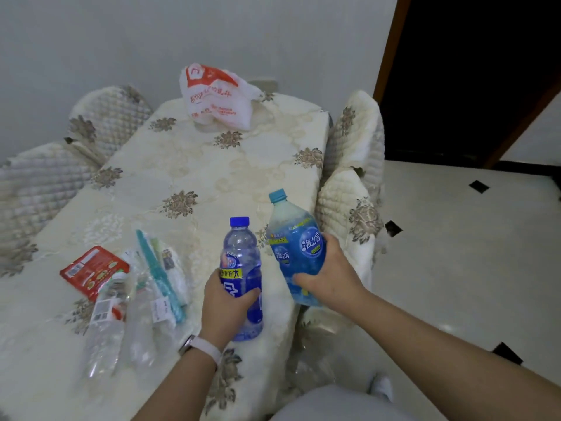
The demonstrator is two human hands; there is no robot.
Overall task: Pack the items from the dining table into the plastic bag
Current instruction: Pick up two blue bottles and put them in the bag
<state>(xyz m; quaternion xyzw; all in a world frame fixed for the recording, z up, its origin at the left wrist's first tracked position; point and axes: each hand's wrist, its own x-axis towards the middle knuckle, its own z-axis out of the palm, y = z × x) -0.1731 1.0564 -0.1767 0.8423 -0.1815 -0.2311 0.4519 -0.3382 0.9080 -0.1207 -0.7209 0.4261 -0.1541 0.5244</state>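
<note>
My left hand [226, 302] grips a dark-blue drink bottle [241, 262] with a blue cap, standing near the table's right edge. My right hand [329, 273] grips a larger light-blue bottle [293, 235] with a turquoise cap, tilted and held just off the table's right edge. A white plastic bag with red print [217, 97] lies crumpled at the far end of the dining table [188, 165]. To the left of my hands lie a red packet [92, 270], a clear empty bottle [104, 323], packaged turquoise toothbrushes [161, 268] and clear wrappers.
Quilted cream chairs stand on both sides of the table, at the left [39, 180] and at the right [352, 153]. A pale tiled floor [455, 268] lies to the right, and a dark doorway [470, 71] is at the upper right.
</note>
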